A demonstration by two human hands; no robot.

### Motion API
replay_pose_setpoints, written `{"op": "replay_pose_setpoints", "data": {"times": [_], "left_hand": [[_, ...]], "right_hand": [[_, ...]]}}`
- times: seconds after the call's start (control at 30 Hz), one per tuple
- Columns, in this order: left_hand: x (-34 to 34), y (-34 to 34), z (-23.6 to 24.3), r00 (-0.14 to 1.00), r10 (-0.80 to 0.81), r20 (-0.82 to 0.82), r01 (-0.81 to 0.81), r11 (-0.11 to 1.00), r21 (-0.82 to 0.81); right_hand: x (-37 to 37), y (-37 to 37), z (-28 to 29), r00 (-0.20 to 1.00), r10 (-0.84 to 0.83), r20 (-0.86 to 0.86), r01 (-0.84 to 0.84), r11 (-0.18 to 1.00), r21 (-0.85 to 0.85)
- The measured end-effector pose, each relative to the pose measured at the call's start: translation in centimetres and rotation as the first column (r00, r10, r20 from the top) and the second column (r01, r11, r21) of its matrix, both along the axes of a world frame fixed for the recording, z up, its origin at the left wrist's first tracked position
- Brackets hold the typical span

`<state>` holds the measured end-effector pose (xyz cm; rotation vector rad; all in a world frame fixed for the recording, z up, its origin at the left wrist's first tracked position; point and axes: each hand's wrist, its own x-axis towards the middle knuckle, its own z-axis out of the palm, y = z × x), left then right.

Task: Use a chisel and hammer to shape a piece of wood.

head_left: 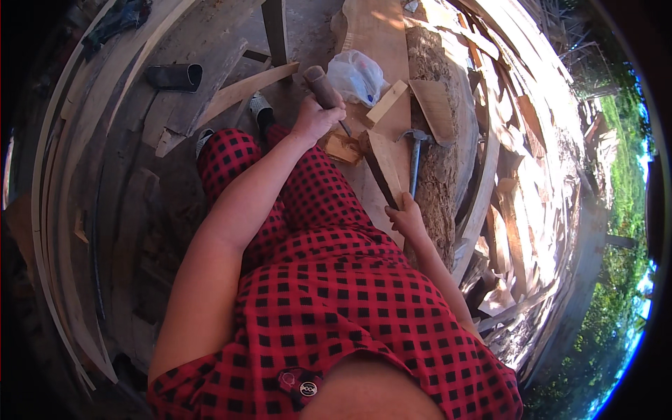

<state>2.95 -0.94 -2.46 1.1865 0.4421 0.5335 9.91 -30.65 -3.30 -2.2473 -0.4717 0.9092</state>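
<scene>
My left hand (318,112) grips the thick wooden handle of a chisel (317,85), whose metal blade points down toward the top end of a tapered wood piece (383,157). My right hand (406,213) holds that piece by its lower end. Curled wood chips (341,147) lie beside the blade tip on a wide plank (381,42). A hammer (416,157) with a blue-grey handle lies just right of the held piece. A short pale block (386,103) and a translucent plastic bag (353,73) sit above it.
Rough bark-edged timber (437,63) runs along the plank's right, with heaped offcuts (518,210) beyond and greenery (609,294) outside. Boards (112,175) lie at the left, beside a dark cylindrical object (171,77). A wooden post (276,35) stands ahead, near my feet (260,108).
</scene>
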Motion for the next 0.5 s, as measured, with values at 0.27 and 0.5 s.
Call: {"op": "replay_pose_setpoints", "data": {"times": [0.27, 0.5], "left_hand": [[0.7, -1.3, 0.2, 0.979, -0.188, -0.081, 0.201, 0.958, 0.206], [1.2, -1.2, -0.6, 0.962, -0.249, -0.113, 0.27, 0.934, 0.233]], "right_hand": [[-0.2, 0.1, 0.1, 0.999, 0.022, -0.024, -0.023, 0.999, -0.038], [-0.2, 0.1, 0.2, 0.999, 0.029, -0.03, -0.029, 0.999, -0.032]]}}
